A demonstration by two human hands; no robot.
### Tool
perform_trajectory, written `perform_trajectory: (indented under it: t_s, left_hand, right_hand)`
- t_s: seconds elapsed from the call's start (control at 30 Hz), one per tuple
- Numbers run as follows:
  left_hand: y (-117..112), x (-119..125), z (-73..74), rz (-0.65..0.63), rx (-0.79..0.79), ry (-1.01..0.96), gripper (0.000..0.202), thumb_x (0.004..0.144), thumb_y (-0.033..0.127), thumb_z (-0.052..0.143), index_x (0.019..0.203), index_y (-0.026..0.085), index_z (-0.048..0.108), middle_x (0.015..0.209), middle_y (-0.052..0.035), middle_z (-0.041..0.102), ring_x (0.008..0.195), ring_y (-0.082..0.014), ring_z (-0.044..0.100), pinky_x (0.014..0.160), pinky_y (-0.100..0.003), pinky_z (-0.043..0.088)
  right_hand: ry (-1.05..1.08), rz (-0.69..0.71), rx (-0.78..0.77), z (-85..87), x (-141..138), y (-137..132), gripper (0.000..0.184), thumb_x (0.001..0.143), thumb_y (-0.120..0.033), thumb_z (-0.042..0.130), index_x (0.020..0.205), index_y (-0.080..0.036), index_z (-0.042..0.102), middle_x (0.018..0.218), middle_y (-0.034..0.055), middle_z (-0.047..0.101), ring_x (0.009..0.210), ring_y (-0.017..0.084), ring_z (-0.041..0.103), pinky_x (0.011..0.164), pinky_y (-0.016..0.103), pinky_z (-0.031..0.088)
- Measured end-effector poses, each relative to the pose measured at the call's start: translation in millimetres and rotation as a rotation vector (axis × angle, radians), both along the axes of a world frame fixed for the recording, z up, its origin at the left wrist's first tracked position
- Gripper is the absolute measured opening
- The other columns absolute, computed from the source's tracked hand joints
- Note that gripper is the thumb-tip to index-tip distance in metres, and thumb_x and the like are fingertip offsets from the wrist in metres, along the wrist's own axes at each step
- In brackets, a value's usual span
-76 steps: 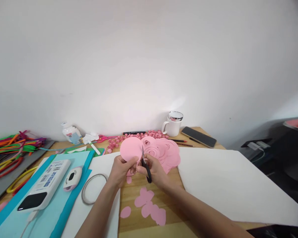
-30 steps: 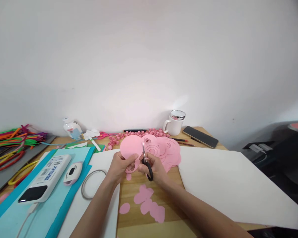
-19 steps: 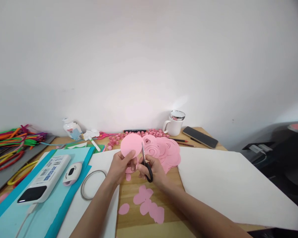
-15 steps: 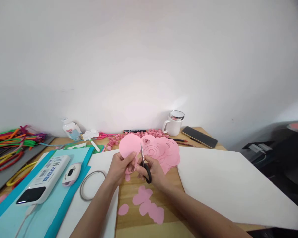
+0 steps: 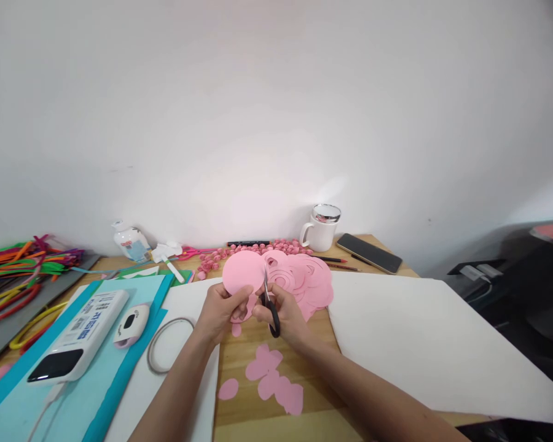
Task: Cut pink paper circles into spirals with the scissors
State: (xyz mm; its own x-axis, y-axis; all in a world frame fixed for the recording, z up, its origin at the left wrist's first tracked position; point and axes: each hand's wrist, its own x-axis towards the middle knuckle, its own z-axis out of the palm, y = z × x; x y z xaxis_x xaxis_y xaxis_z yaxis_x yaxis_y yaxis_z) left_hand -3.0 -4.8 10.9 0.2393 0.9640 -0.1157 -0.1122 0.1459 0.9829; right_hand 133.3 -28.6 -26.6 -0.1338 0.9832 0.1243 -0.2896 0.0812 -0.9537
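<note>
A round pink paper disc (image 5: 242,270) is pinched by its lower edge in my left hand (image 5: 223,307). My right hand (image 5: 283,313) is closed around black-handled scissors (image 5: 271,307), their blades pointing up along the disc's right edge. Behind both hands lies a pile of pink paper spirals (image 5: 304,279). Small pink paper offcuts (image 5: 271,374) are scattered on the wood below my hands, with one oval piece (image 5: 228,388) apart from the others.
A roll of tape (image 5: 152,353), a white power bank (image 5: 80,334) and blue paper (image 5: 110,374) lie left. Several small rolled pink paper pieces (image 5: 209,261) sit behind. A white mug (image 5: 321,230), a phone (image 5: 369,253) and a white board (image 5: 419,344) are right.
The disc has shifted slightly right and the scissors have moved a little against its right edge, with the blades looking closer together. Both hands keep their hold.
</note>
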Motion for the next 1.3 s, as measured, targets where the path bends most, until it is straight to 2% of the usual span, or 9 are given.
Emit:
perform_trajectory:
  t_s: [0.2, 0.33, 0.53, 0.63, 0.77, 1.0, 1.17, 1.3]
  left_hand:
    - [3, -3, 0.2, 0.03, 0.068, -0.039, 0.039, 0.059, 0.029, 0.077, 0.039, 0.014, 0.046, 0.032, 0.0055, 0.041, 0.033, -0.0038, 0.033, 0.038, -0.019, 0.025]
    - [4, -4, -0.4, 0.041, 0.079, -0.056, 0.039, 0.061, 0.032, 0.077, 0.042, 0.015, 0.047, 0.033, 0.006, 0.04, 0.034, -0.0038, 0.033, 0.039, -0.019, 0.026]
    - [2, 0, 2.2, 0.047, 0.036, -0.139, 0.038, 0.066, 0.04, 0.072, 0.048, 0.015, 0.05, 0.038, 0.0055, 0.045, 0.033, -0.0044, 0.034, 0.038, -0.02, 0.028]
    - [1, 1, 0.8, 0.048, 0.009, -0.079, 0.041, 0.066, 0.042, 0.071, 0.045, 0.015, 0.049, 0.035, 0.0049, 0.043, 0.033, -0.0057, 0.035, 0.037, -0.021, 0.028]
    - [2, 1, -2.6, 0.111, 0.05, -0.003, 0.047, 0.062, 0.038, 0.074, 0.037, 0.017, 0.04, 0.033, 0.0059, 0.036, 0.034, -0.0055, 0.034, 0.038, -0.021, 0.026]
    - [2, -2, -1.9, 0.077, 0.043, 0.108, 0.044, 0.058, 0.035, 0.075, 0.035, 0.017, 0.042, 0.032, 0.005, 0.038, 0.034, -0.0059, 0.034, 0.036, -0.022, 0.023]
    - [0, -1, 0.0, 0.067, 0.055, 0.098, 0.044, 0.058, 0.035, 0.074, 0.035, 0.017, 0.042, 0.032, 0.0054, 0.037, 0.033, -0.0058, 0.033, 0.035, -0.021, 0.023]
    - [0, -2, -1.2, 0.074, 0.067, 0.103, 0.044, 0.061, 0.035, 0.073, 0.035, 0.017, 0.041, 0.032, 0.0051, 0.037, 0.034, -0.0062, 0.034, 0.036, -0.022, 0.024]
  right_hand:
    - [0.02, 0.008, -0.054, -1.0, 0, -1, 0.031, 0.063, -0.031, 0.074, 0.079, -0.018, 0.05, 0.048, -0.0087, 0.047, 0.042, 0.007, 0.04, 0.041, 0.018, 0.029]
    - [-0.005, -0.001, -0.068, 0.0, 0, -3, 0.026, 0.065, -0.031, 0.07, 0.075, -0.019, 0.05, 0.044, -0.0101, 0.043, 0.038, 0.007, 0.041, 0.04, 0.019, 0.031]
    - [-0.066, -0.013, -0.061, 2.2, -1, -5, 0.025, 0.067, -0.033, 0.068, 0.076, -0.019, 0.05, 0.044, -0.0077, 0.05, 0.038, 0.008, 0.045, 0.037, 0.018, 0.03]
    - [-0.089, 0.002, -0.086, 1.1, -5, -7, 0.029, 0.065, -0.037, 0.07, 0.074, -0.018, 0.05, 0.045, -0.0072, 0.05, 0.039, 0.009, 0.047, 0.038, 0.018, 0.032]
    - [-0.109, 0.037, -0.1, 0.0, -8, -9, 0.033, 0.063, -0.041, 0.072, 0.075, -0.019, 0.051, 0.045, -0.0075, 0.049, 0.039, 0.008, 0.043, 0.037, 0.018, 0.028]
    - [-0.065, 0.042, -0.074, 17.3, -1, -6, 0.045, 0.052, -0.037, 0.081, 0.075, -0.02, 0.046, 0.057, -0.0076, 0.048, 0.05, 0.008, 0.044, 0.046, 0.02, 0.033]
    - [-0.034, 0.051, -0.052, 17.3, -1, -6, 0.044, 0.053, -0.039, 0.08, 0.074, -0.021, 0.046, 0.058, -0.0066, 0.049, 0.05, 0.008, 0.041, 0.045, 0.02, 0.03]
    - [0.004, 0.042, -0.061, 14.9, -2, -7, 0.041, 0.054, -0.037, 0.079, 0.073, -0.02, 0.047, 0.052, -0.0095, 0.042, 0.045, 0.006, 0.034, 0.044, 0.019, 0.028]
